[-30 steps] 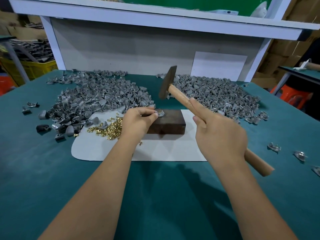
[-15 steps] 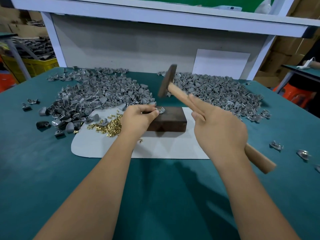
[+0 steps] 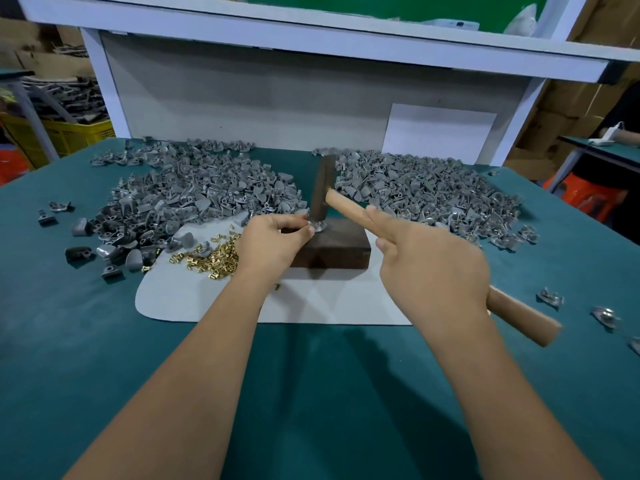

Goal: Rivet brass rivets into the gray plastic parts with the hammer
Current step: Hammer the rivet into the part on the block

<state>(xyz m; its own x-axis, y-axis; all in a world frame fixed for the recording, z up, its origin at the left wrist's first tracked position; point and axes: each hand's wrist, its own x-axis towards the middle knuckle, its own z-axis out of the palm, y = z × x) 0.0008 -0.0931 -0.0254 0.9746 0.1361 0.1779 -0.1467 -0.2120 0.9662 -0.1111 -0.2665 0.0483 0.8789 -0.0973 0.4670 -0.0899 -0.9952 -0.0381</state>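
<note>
- Far out to the left of my left hand I see a few stray gray plastic pieces (image 3: 55,206) lying apart on the teal table cover (image 3: 311,393).
- Next comes the big left heap of gray plastic parts (image 3: 194,192), spread beyond and to the left of that hand.
- Just left of my left hand, a small scatter of brass rivets (image 3: 211,258) lies on the pale gray mat (image 3: 194,299), touching the near edge of the heap.
- My left hand (image 3: 273,240) is pinched shut on a single gray plastic part (image 3: 318,226), thumb and forefinger holding it down on the top of the dark brown wooden block (image 3: 332,247).
- Directly beyond those fingertips the dark metal head of the wooden-handled hammer (image 3: 320,192) stands nearly upright, its lower face down on the held part; whether a rivet sits under it I cannot tell.
- My right hand (image 3: 429,268) is clenched around the pale handle, forefinger stretched along it toward the head, the butt end sticking out to the right past my wrist.
- Beyond my right hand lies the right heap of gray plastic parts (image 3: 426,192).
- Right of my right hand, three loose gray parts with shiny metal (image 3: 550,297) rest near the table edge.
</note>
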